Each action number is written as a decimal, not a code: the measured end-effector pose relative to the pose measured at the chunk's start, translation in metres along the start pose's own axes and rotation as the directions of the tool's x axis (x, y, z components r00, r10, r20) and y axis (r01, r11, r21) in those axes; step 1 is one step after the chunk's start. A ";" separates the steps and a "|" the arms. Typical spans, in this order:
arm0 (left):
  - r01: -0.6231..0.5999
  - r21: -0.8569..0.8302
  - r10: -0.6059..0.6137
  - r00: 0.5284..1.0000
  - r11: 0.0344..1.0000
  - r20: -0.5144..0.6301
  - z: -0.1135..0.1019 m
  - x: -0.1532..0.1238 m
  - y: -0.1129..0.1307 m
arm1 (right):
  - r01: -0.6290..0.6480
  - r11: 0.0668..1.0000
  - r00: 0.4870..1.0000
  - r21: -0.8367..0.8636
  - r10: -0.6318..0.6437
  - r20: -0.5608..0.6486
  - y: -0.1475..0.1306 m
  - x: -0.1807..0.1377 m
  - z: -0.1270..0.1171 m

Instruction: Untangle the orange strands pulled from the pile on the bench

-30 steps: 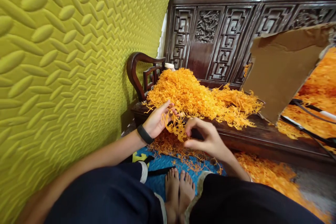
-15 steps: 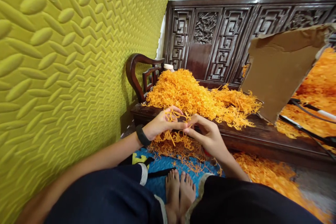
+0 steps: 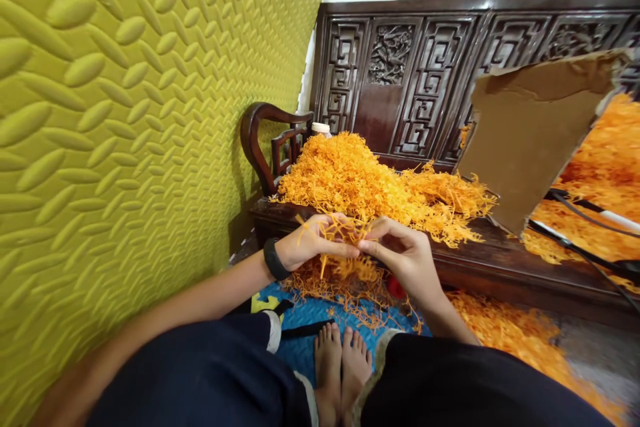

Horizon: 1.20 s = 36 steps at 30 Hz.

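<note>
Thin orange plastic-looking strands [image 3: 345, 229] with small branches stretch between my two hands. My left hand [image 3: 320, 240], with a black band at the wrist, is closed round them, its thumb pointing toward the right fingertips. Pinched together at thumb and forefinger, my right hand [image 3: 400, 253] grips the other end. The fingertips of both hands nearly meet, and some strands are hidden behind the fingers. Just beyond them a large heap of the same orange pieces [image 3: 345, 173] lies on the dark wooden bench [image 3: 490, 247].
Loose orange strands [image 3: 350, 300] lie on a blue mat [image 3: 300, 340] below my hands. A cardboard sheet [image 3: 530, 140] leans on the right, with more orange piles [image 3: 615, 173] behind it. A white-lidded container [image 3: 321, 128] stands near the armrest [image 3: 255, 140]. Yellow textured matting [image 3: 150, 147] rises at left.
Both hands have shifted slightly, the right one a little to the right and down. The strands between them have turned, and an end now sticks out left over my left wrist.
</note>
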<state>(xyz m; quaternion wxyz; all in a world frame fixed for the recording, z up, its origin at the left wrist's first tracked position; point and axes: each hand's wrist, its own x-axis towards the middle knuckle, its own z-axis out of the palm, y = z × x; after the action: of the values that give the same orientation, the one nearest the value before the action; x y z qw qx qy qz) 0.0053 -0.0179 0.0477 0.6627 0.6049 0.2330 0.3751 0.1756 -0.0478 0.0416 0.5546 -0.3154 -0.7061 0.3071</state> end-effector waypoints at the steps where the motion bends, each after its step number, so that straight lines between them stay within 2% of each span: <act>1: 0.012 0.015 -0.012 1.000 1.000 0.023 0.000 0.000 0.001 | -0.019 0.999 1.000 0.033 0.018 0.012 0.001 0.000 -0.001; 4: 0.062 0.055 -0.067 0.994 0.997 0.091 -0.001 -0.002 0.003 | -0.120 0.978 0.988 0.169 0.100 0.121 0.005 -0.002 -0.004; 7: 0.105 0.103 -0.120 0.981 0.989 0.152 -0.002 -0.003 0.004 | -0.230 0.925 0.946 0.302 0.140 0.291 0.008 -0.003 -0.005; 9: 0.123 0.098 -0.137 0.978 0.988 0.156 -0.002 -0.004 0.004 | -0.261 0.898 0.919 0.353 0.119 0.376 0.010 -0.002 -0.006; 13: 0.174 0.030 -0.176 0.976 0.984 0.131 0.001 -0.005 0.002 | -0.267 0.872 0.897 0.409 0.069 0.437 0.014 0.001 -0.008; 17: 0.250 0.044 -0.252 0.934 0.967 0.251 0.003 -0.005 0.000 | -0.276 0.851 0.853 0.446 0.004 0.522 0.023 0.001 -0.012; 20: 0.255 0.068 -0.263 0.912 0.965 0.316 0.002 -0.004 -0.002 | -0.289 0.811 0.825 0.509 -0.059 0.562 0.030 0.000 -0.012; 26: 0.240 0.126 -0.271 0.848 0.963 0.456 0.001 -0.004 -0.004 | -0.286 0.696 0.813 0.659 -0.187 0.551 0.035 -0.002 -0.002; 29: 0.259 0.104 -0.277 0.833 0.960 0.480 0.000 -0.007 0.000 | -0.338 0.540 0.786 0.771 -0.288 0.546 0.028 -0.007 0.003; 31: 0.231 0.064 -0.234 0.852 0.971 0.469 -0.003 -0.008 0.003 | -0.322 0.473 0.795 0.820 -0.336 0.505 0.019 -0.008 0.000; 32: 0.198 0.035 -0.193 0.877 0.980 0.441 -0.004 -0.009 0.005 | -0.267 0.500 0.827 0.824 -0.321 0.462 0.015 -0.006 -0.004; 33: 0.154 0.001 -0.142 0.908 0.988 0.393 -0.005 -0.009 0.006 | -0.180 0.573 0.875 0.799 -0.278 0.397 0.011 -0.003 -0.011; 35: 0.056 -0.056 -0.040 0.965 0.997 0.258 -0.005 -0.008 0.007 | 0.019 0.767 0.963 0.641 -0.187 0.195 0.006 0.012 -0.029; 36: 0.014 -0.077 0.000 0.983 0.997 0.184 -0.005 -0.006 0.007 | 0.102 0.848 0.983 0.521 -0.166 0.078 0.005 0.023 -0.041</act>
<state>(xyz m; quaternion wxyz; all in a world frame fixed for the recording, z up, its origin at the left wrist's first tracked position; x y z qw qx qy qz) -0.0038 -0.0197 0.0526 0.7059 0.6097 0.1579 0.3241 0.2117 -0.0230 0.0589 0.5954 -0.0866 -0.6506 0.4634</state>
